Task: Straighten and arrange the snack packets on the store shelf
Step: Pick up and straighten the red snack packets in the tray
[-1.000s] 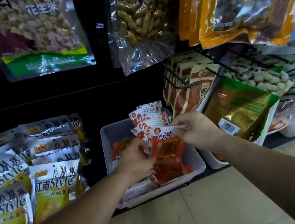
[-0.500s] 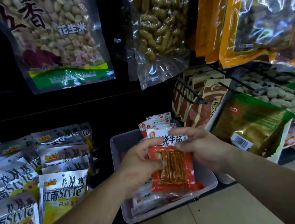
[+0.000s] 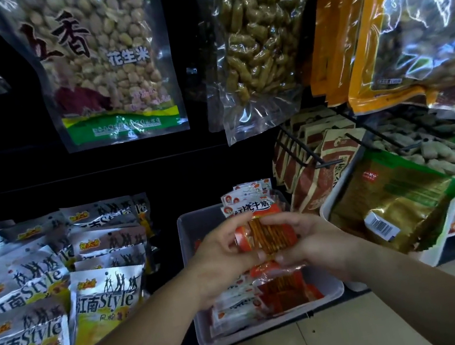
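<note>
Shifted inward, left hand (image 3: pixel 221 262) and right hand (image 3: pixel 318 244) now flank the red-and-white plastic snack packet (image 3: pixel 270 235). I record both gripping it.

The side edges and lower end of the red-and-orange snack packets (image 3: pixel 270 233) are hidden by the left hand (image 3: pixel 218 261) and right hand (image 3: pixel 318 243) that grip them. The clear hanging peanut bag (image 3: pixel 105 58) and orange foil bags (image 3: pixel 419 28) are cut off by the top edge, and the silver-and-yellow foil packets (image 3: pixel 25 341) by the left edge. The small print on the peanut bag's green strip is too blurred to read.
</note>
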{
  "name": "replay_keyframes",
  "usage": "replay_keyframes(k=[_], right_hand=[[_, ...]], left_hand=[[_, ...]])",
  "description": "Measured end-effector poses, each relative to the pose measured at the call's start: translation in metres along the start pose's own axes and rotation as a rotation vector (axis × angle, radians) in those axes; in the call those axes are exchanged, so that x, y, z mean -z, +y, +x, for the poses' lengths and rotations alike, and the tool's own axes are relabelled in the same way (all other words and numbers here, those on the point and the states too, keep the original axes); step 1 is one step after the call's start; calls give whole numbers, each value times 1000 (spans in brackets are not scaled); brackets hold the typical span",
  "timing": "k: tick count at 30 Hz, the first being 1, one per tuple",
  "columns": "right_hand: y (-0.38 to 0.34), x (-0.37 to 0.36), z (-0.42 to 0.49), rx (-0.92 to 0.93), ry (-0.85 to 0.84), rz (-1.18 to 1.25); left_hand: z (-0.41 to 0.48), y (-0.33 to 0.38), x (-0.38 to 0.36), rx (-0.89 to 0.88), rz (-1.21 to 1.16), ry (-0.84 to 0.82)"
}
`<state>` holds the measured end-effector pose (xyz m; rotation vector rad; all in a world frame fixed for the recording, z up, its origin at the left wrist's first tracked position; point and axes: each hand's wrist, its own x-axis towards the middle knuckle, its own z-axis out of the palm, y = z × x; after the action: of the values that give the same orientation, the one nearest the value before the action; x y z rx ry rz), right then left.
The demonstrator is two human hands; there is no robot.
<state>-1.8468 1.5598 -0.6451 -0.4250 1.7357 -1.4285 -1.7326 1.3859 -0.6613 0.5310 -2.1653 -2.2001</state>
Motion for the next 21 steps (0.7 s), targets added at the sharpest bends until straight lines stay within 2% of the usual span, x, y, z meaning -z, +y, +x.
replay_keyframes(k=[2, 5, 7, 9, 10, 11, 13, 16, 19, 21], right_hand=[[0, 2, 1, 20, 43, -26], [-1, 11, 2, 38, -19, -80], [1, 13, 2, 67, -67, -252], [3, 10, 4, 190, 27, -513], [3, 7, 6, 251, 79, -530], [1, 4, 8, 295, 105, -438], [-6, -6, 9, 256, 69, -174], [-18, -13, 5, 225, 60, -93], [-24, -9, -4, 259, 161, -72], [-27, -4, -11, 239, 156, -27]], left_hand=[[-3, 2, -2, 41, 3, -81], [-2, 8, -5, 26, -11, -20], [-1, 9, -7, 20, -7, 37], [-1, 7, -7, 1, 61, 74], [-1, 5, -8, -9, 118, 81], [-2, 6, -10, -20, 189, 74], [-5, 8, -16, -70, 311, 26], [-9, 14, -23, -157, 305, -27], [-8, 18, -19, -131, 186, 72], [-8, 16, -13, -119, 195, 185]])
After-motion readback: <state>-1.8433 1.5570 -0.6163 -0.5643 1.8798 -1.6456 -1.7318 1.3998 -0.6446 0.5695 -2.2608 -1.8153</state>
